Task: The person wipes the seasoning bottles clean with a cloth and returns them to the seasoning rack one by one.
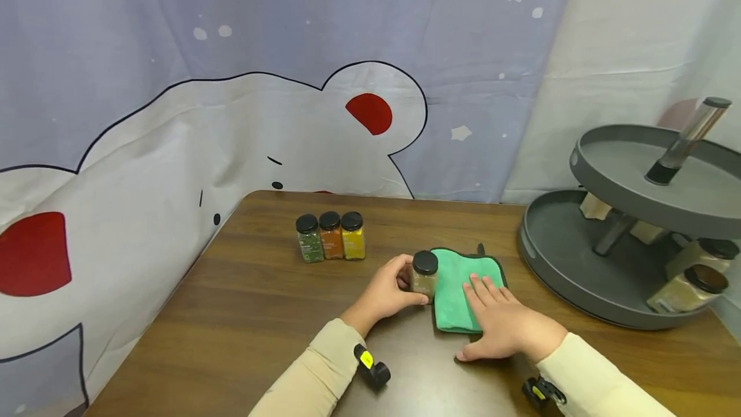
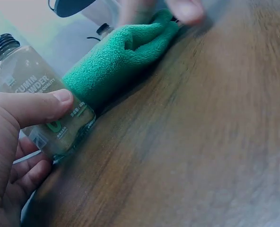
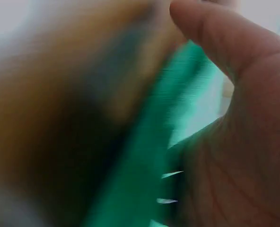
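Observation:
My left hand grips a clear spice jar with a black lid, thumb on one side and fingers on the other. In the left wrist view the jar reads cumin powder, and its base is at the wooden table top. Right beside it lies a folded green cloth with a dark edge. My right hand is over the cloth's right part, fingers spread and straight, thumb out to the side. The right wrist view is blurred, with the green cloth beside the palm.
Three black-lidded jars, green, orange and yellow, stand in a row farther back on the table. At the right, a grey two-tier round rack holds several jars on its lower tier. A printed curtain hangs behind.

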The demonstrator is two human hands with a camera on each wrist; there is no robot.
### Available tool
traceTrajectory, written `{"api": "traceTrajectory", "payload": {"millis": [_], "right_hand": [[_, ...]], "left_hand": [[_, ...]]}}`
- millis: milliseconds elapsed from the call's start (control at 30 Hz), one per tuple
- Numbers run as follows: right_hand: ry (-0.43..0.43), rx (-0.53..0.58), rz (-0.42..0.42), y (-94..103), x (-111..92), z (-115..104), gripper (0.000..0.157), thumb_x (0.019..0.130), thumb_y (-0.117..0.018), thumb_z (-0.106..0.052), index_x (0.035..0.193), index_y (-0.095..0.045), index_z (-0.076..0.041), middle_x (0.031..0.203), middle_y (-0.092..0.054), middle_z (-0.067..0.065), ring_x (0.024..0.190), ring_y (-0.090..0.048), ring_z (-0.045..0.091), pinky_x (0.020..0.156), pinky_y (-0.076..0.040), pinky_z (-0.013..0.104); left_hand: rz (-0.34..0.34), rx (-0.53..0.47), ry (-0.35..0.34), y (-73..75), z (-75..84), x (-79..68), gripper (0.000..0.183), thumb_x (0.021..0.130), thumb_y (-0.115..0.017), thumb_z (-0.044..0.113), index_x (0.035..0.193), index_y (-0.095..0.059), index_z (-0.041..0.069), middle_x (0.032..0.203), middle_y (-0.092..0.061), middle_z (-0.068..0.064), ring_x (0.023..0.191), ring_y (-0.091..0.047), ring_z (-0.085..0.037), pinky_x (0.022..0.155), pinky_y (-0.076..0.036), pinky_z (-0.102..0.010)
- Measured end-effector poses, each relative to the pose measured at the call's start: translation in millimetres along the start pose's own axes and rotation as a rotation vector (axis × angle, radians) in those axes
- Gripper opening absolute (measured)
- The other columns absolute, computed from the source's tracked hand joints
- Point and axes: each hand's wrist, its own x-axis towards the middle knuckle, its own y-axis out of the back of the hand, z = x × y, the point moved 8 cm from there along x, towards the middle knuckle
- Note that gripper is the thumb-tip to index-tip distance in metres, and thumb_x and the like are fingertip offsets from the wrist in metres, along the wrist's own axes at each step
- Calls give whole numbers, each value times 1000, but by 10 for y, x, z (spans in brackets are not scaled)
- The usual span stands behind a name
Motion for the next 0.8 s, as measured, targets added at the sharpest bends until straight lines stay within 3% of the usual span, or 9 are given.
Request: {"api": "traceTrajectory", "payload": {"millis": [67, 167, 233, 333, 433, 533, 633, 700, 800], "right_hand": [[-13, 1, 50, 171, 68, -62, 115, 82, -68, -70, 153, -27, 11, 158, -23, 35, 144, -27, 52, 112, -27, 66], [3, 49, 217, 482, 208, -184, 100, 86, -70, -63, 153, -36, 2, 151, -42, 29, 132, -49, 46, 100, -44, 61], [57, 80, 329, 626, 301, -285, 85, 88, -72, -56, 150, -45, -5, 142, -54, 21, 120, -61, 38, 90, -52, 55], [147, 106, 420, 700, 402, -416, 61, 89, -76, -45, 135, -59, -8, 125, -64, 12, 106, -66, 27, 83, -54, 45], [194, 124, 499, 759, 407, -459, 46, 91, -76, -39, 123, -65, -8, 114, -66, 7, 98, -65, 22, 79, -53, 41], [184, 202, 609, 917, 267, -361, 47, 93, -75, -35, 126, -62, -5, 116, -65, 9, 96, -65, 23, 78, -53, 42], [142, 283, 742, 1140, -23, -131, 46, 94, -74, -29, 131, -59, -5, 118, -64, 13, 91, -65, 24, 74, -54, 39], [112, 275, 829, 1275, -273, 55, 45, 94, -74, -25, 132, -58, -6, 117, -62, 13, 87, -64, 24, 71, -53, 32], [59, 163, 922, 1386, -636, 353, 46, 92, -76, -22, 132, -57, -6, 116, -60, 14, 83, -60, 23, 67, -47, 29]], "left_hand": [[-1, 1, -5, 1, -7, -1, 59, 75, -91, 15, 125, -60, 16, 102, -61, 2, 85, -58, -9, 78, -51, -25], [-5, -1, -21, -6, -11, 10, 59, 75, -91, 15, 125, -61, 15, 102, -60, 2, 84, -58, -8, 78, -51, -25], [-9, 3, -28, -12, -5, 16, 58, 75, -91, 15, 125, -61, 15, 102, -60, 2, 84, -58, -8, 78, -51, -24], [6, -1, -49, -4, 17, 24, 58, 76, -91, 15, 125, -61, 14, 103, -59, 2, 83, -58, -8, 76, -52, -24], [54, -42, -68, 40, 38, 26, 60, 77, -90, 14, 129, -58, 13, 109, -59, 0, 87, -58, -11, 77, -52, -26], [95, -119, -86, 87, 45, 22, 66, 80, -87, 12, 136, -51, 10, 118, -59, -6, 98, -59, -19, 82, -51, -32], [97, -167, -74, 97, 21, 16, 67, 85, -83, 13, 141, -46, 7, 124, -58, -11, 107, -58, -25, 86, -51, -38], [84, -166, -60, 83, -6, 12, 63, 88, -81, 14, 140, -46, 6, 123, -59, -12, 105, -59, -25, 86, -52, -38], [72, -151, -39, 65, -33, 11, 53, 91, -77, 15, 135, -51, 4, 114, -63, -10, 99, -60, -21, 83, -52, -35]]}}
